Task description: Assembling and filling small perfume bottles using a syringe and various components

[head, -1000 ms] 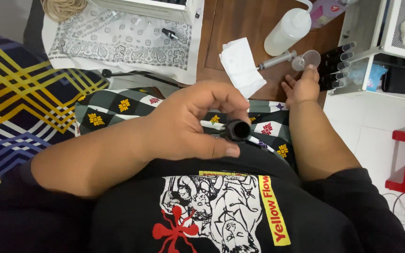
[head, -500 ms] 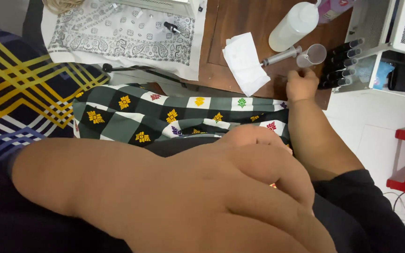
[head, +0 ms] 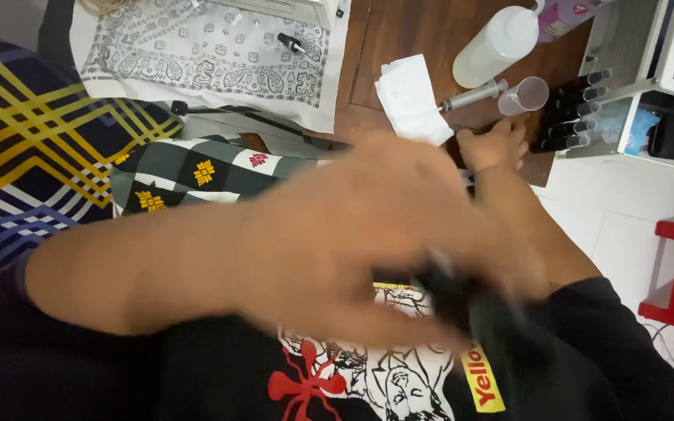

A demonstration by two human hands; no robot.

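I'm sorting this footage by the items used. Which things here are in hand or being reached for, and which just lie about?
In hand or at hand:
left hand, blurred, closed on a small dark object
right hand, resting on the wooden table beside the syringe and small clear cup

Lying about:
white squeeze bottle
folded tissue
dark vials
paisley cloth

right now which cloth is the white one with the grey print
The bandana at the top left, spread flat. The other two are darker: a green check cloth below it and a navy and yellow blanket at left.
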